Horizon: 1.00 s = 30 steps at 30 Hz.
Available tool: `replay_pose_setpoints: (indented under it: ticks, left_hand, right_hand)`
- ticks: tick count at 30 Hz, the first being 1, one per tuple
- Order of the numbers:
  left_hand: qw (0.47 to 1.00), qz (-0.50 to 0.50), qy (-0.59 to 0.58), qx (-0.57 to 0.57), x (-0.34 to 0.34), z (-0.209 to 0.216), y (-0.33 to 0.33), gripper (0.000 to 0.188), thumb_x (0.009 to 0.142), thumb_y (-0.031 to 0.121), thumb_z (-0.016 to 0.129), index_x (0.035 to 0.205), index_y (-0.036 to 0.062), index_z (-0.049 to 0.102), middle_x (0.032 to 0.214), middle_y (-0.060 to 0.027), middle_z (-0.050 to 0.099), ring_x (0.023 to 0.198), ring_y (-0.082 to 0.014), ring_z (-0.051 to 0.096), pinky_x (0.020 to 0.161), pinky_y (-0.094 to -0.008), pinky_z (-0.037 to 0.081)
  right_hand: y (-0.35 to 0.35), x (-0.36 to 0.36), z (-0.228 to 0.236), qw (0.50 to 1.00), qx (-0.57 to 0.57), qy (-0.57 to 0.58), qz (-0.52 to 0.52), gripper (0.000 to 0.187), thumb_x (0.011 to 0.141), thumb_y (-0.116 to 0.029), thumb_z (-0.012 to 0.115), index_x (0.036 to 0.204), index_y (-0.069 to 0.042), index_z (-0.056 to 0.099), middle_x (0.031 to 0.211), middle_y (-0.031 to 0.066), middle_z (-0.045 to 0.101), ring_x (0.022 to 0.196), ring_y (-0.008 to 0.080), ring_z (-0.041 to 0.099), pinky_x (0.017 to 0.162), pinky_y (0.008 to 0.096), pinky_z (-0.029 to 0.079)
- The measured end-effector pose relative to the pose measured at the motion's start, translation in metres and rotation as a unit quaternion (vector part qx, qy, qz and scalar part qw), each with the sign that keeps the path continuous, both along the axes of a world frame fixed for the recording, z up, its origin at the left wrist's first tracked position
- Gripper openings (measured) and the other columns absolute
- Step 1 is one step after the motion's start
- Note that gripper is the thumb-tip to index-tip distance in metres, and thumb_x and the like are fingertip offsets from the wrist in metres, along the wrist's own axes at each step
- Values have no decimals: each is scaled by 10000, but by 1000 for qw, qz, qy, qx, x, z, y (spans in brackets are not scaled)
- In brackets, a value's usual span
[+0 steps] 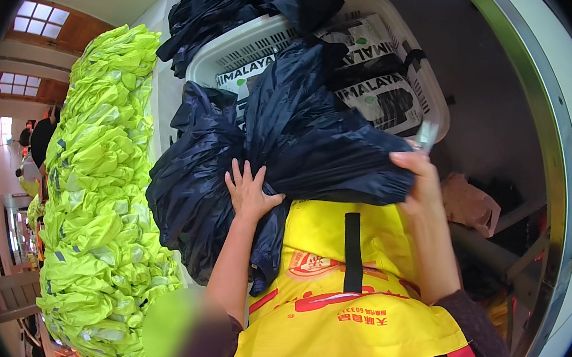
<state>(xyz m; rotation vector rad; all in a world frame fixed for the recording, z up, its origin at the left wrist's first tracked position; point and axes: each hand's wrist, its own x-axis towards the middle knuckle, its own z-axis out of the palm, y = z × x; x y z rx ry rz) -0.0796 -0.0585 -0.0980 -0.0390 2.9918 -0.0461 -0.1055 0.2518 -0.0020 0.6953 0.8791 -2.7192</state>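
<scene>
A dark navy garment (324, 148) of thin, shiny fabric lies bunched across my lap and over the near side of a white plastic basket. My left hand (251, 192) rests on its gathered middle, fingers spread and pressing the cloth. At the right, my right hand (417, 177) grips the gathered end of the garment, thumb on top, pulling that part fairly taut. A small, pale, see-through piece (426, 136) sticks up by the right fingertips; it is blurred, and its kind is unclear.
Behind the garment stands the white basket (431, 104), holding white printed packages (383, 104). More dark cloth (226, 7) is heaped beyond it. A tall pile of neon-yellow garments (103, 198) rises at the left. My yellow apron (343, 326) covers my lap; a pinkish bag (468, 204) lies right.
</scene>
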Motion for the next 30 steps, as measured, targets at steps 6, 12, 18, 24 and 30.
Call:
replay_pose_setpoints:
  ticks: [6,12,18,24,30]
  left_hand:
    - [998,-45,22,45,-3,-11,-4,692,564,398,709,1186,125,576,1337,-194,405,1344,-363,165,1081,-503,58]
    - [817,47,21,575,-5,51,30,449,734,18,552,1182,9,534,1106,-120,578,1010,-197,562,855,-305,455]
    - [892,-71,-180,409,14,152,99,740,660,229,722,1294,47,387,751,-57,492,626,-130,495,565,-266,412]
    - [855,-34,-213,472,51,134,97,725,682,128,691,1313,42,344,750,-44,449,643,-110,481,584,-255,415]
    - [762,64,-168,622,97,114,90,727,740,9,665,1351,43,273,894,-40,415,765,-94,482,681,-224,446]
  right_hand:
    - [36,-17,37,985,74,152,31,193,667,-41,629,779,-66,473,769,41,541,702,146,571,730,276,495]
    - [20,15,57,780,386,391,299,260,619,-4,679,818,-54,518,824,12,501,706,96,473,627,210,389]
    - [-22,80,53,537,511,545,391,269,664,-65,685,922,-58,607,951,85,625,782,253,630,635,305,512]
    - [-7,116,28,677,548,459,175,192,733,-144,711,868,-35,629,869,98,616,722,224,604,606,289,482]
    - [31,108,-30,787,604,120,46,334,739,-152,732,989,22,595,896,58,621,778,96,570,714,228,446]
